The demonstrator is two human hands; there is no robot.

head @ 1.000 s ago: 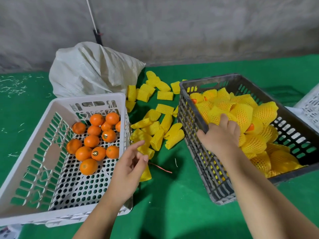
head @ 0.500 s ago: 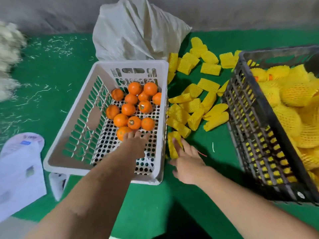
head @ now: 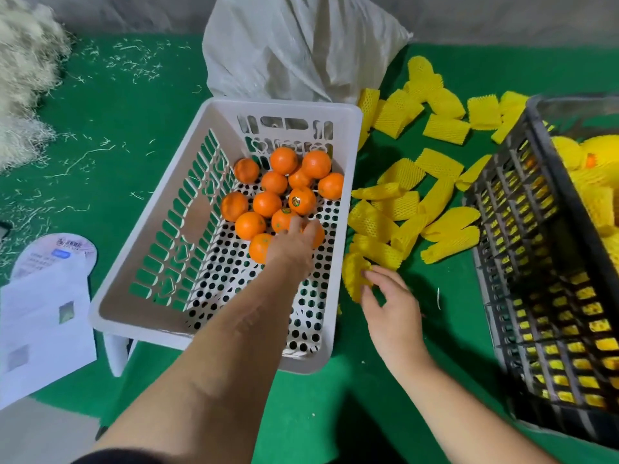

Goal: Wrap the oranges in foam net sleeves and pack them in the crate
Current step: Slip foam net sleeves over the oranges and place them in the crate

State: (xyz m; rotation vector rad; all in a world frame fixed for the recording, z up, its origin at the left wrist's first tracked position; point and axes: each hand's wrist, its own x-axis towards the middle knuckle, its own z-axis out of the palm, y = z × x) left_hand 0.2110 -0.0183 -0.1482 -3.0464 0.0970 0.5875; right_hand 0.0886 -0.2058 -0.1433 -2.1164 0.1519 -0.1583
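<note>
We look down and forward from our own head, a single wide-angle view held close over the green table (head: 100, 105). The white basket (head: 348, 209) sits centre, the dark crate (head: 495, 256) is cut by the right edge, both forearms enter from below, and straight lines bow outward toward the corners.

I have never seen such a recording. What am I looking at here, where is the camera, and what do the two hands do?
No machine here: a person works with bare hands, filmed by a camera worn on the head, looking down. On green cloth stands a white basket of bare oranges. The left hand reaches onto an orange at the near edge of the pile; whether it grips is unclear. The right hand pinches a yellow foam sleeve from the loose sleeves. The black crate at right holds wrapped oranges.
</note>
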